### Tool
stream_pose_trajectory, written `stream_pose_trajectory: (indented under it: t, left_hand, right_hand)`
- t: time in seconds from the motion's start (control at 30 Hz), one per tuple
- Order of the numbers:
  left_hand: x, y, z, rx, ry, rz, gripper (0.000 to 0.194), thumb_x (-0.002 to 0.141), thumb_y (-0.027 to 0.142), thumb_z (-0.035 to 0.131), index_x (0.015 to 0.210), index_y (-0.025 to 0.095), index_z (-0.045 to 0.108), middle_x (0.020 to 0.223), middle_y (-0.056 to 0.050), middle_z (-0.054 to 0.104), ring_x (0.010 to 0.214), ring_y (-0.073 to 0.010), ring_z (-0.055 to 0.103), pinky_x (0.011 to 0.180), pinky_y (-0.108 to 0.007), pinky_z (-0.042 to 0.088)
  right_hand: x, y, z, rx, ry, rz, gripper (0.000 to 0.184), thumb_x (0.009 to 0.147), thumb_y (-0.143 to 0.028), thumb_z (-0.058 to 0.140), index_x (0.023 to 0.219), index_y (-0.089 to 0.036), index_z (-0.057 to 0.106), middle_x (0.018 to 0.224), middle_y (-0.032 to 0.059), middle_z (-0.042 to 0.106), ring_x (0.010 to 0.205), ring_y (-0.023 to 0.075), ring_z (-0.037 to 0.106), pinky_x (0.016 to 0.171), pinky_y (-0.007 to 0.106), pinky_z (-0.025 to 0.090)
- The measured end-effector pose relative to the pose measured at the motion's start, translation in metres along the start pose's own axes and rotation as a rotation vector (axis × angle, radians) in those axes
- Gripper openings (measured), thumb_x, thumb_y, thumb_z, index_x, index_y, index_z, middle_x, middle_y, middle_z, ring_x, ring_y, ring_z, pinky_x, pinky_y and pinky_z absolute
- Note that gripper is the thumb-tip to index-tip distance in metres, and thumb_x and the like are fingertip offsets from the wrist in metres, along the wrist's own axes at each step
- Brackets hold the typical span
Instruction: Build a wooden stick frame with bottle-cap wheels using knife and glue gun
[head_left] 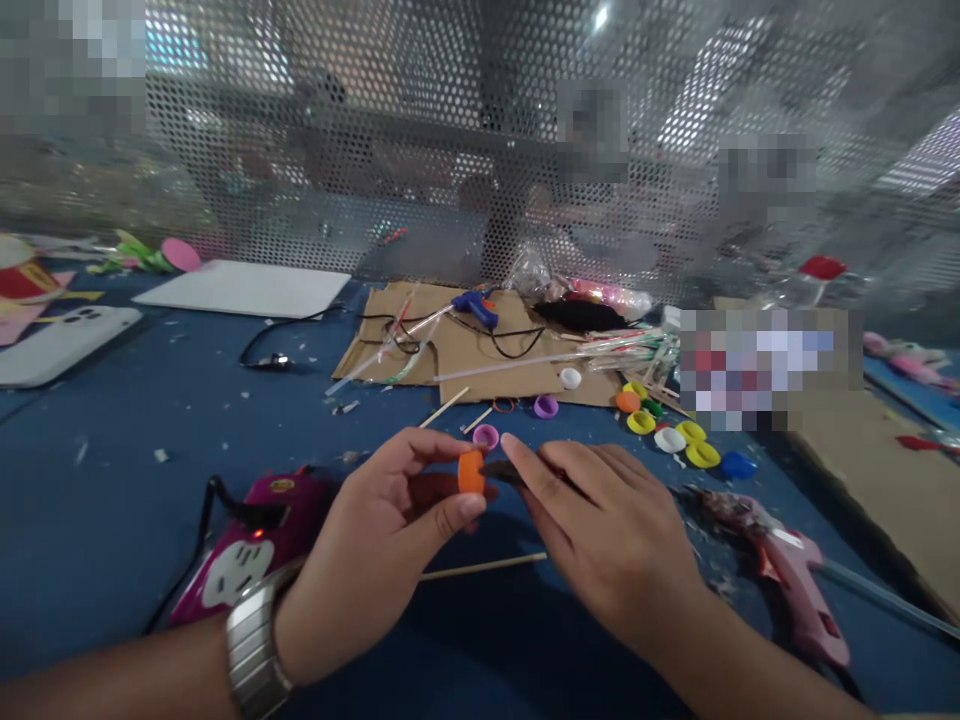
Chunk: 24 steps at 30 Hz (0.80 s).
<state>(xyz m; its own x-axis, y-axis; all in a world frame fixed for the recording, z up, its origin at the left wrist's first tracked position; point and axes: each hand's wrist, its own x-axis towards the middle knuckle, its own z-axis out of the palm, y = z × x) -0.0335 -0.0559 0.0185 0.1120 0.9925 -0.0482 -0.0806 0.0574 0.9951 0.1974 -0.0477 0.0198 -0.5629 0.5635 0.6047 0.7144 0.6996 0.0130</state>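
Note:
Between the thumb and fingers of my left hand (379, 545) is an orange bottle cap (471, 472), tilted onto its edge. My right hand (611, 520) grips a dark, pointed tool (501, 471), and its tip meets the side of the cap or lies right beside it. Most of the tool is covered by my fingers, so its kind is unclear. Just beyond my fingertips lies a pink-purple cap (486, 436), with a purple cap (546, 406) farther back. A thin wooden stick (487, 567) rests on the blue table below my hands.
A pink glue gun (799, 570) lies at the right, a blue glue gun (475, 306) on cardboard (495, 372) behind. Several caps, including a yellow cap (703, 456), are scattered right of centre. A purple power box (255, 540) with a cord stands left, a phone (67, 345) farther back.

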Motion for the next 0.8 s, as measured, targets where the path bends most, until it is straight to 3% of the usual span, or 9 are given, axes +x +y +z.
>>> stream_pose_trajectory:
  t: [0.2,0.33,0.43,0.53,0.6,0.7,0.8]
  left_hand:
    - [0.001,0.0,-0.001,-0.009,-0.003,-0.035,0.032,0.084,0.029,0.097,0.106,0.02,0.075,0.098,-0.006,0.089,0.089,-0.0188,0.086,0.079,-0.024,0.069]
    - [-0.001,-0.003,0.001,0.063,0.045,0.072,0.026,0.083,0.025,0.097,0.1,0.023,0.077,0.1,-0.003,0.089,0.09,-0.0191,0.087,0.081,-0.025,0.072]
    - [-0.004,-0.007,0.0,0.175,0.085,0.181,0.022,0.083,0.026,0.098,0.097,0.027,0.081,0.105,-0.002,0.087,0.099,-0.0229,0.087,0.086,-0.03,0.074]
    - [-0.008,-0.011,-0.003,0.316,0.1,0.285,0.019,0.086,0.032,0.098,0.098,0.032,0.083,0.111,-0.002,0.087,0.106,-0.0264,0.086,0.092,-0.037,0.073]
    - [-0.01,-0.01,-0.005,0.38,0.105,0.327,0.018,0.087,0.036,0.098,0.098,0.034,0.083,0.112,-0.002,0.087,0.107,-0.0281,0.085,0.095,-0.041,0.073]
    - [-0.009,-0.006,-0.005,0.38,0.115,0.314,0.022,0.085,0.039,0.099,0.097,0.032,0.083,0.108,-0.003,0.087,0.101,-0.0269,0.086,0.088,-0.038,0.074]
    - [-0.005,0.001,-0.002,0.265,0.085,0.219,0.024,0.083,0.036,0.1,0.094,0.028,0.08,0.099,-0.001,0.087,0.09,-0.0221,0.086,0.081,-0.031,0.073]
  right_hand:
    - [-0.001,-0.004,-0.003,-0.017,-0.026,-0.035,0.041,0.112,-0.008,0.052,0.149,-0.007,0.069,0.105,0.0099,0.08,0.085,0.027,0.068,0.077,0.044,0.05]
    - [-0.001,-0.008,-0.002,0.046,-0.103,0.041,0.04,0.11,-0.011,0.053,0.146,-0.008,0.071,0.104,0.0105,0.08,0.076,0.0264,0.071,0.068,0.044,0.054]
    - [0.002,-0.008,-0.007,0.305,-0.219,0.207,0.036,0.11,-0.015,0.059,0.142,-0.014,0.075,0.106,0.0076,0.081,0.08,0.0235,0.076,0.067,0.039,0.058]
    - [0.006,-0.007,-0.015,0.612,-0.346,0.377,0.019,0.108,-0.014,0.067,0.118,-0.022,0.081,0.099,0.0012,0.08,0.084,0.0179,0.076,0.073,0.031,0.06]
    - [0.007,-0.006,-0.017,0.699,-0.38,0.422,0.015,0.107,-0.013,0.07,0.104,-0.024,0.079,0.094,-0.0009,0.079,0.084,0.0165,0.075,0.074,0.029,0.058]
    - [0.004,-0.007,-0.013,0.601,-0.273,0.349,0.022,0.109,-0.014,0.065,0.123,-0.021,0.08,0.1,0.0028,0.081,0.082,0.0182,0.075,0.071,0.031,0.058]
    - [0.001,-0.007,-0.006,0.268,-0.089,0.149,0.036,0.112,-0.012,0.055,0.142,-0.013,0.075,0.107,0.0095,0.083,0.079,0.0229,0.073,0.069,0.04,0.054]
